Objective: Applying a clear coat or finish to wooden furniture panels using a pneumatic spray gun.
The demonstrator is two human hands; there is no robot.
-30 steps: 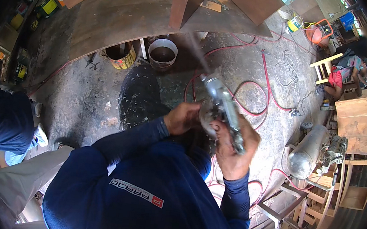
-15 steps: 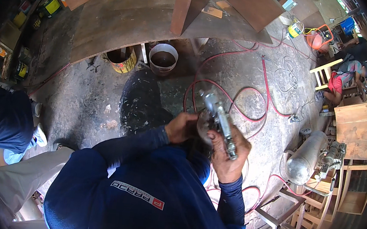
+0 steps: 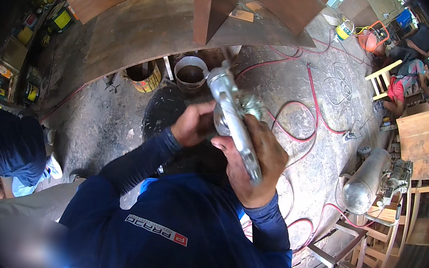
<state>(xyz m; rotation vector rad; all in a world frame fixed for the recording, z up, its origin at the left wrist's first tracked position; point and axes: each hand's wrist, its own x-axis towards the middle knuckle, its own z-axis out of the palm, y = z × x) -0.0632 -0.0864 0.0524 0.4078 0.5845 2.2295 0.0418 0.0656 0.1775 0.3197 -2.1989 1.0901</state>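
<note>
Gripping a silver spray gun (image 3: 232,117) at chest height, your right hand (image 3: 253,164) wraps its handle while your left hand (image 3: 194,124) pinches its underside; yellow cans (image 3: 59,19) line the left shelves.

Two buckets (image 3: 191,74) are standing on the floor under the near edge of a wide board (image 3: 147,27), far of the person's hands. A hose (image 3: 306,107) is lying looped to the right, with a compressor tank (image 3: 366,181) sitting farther right.
</note>
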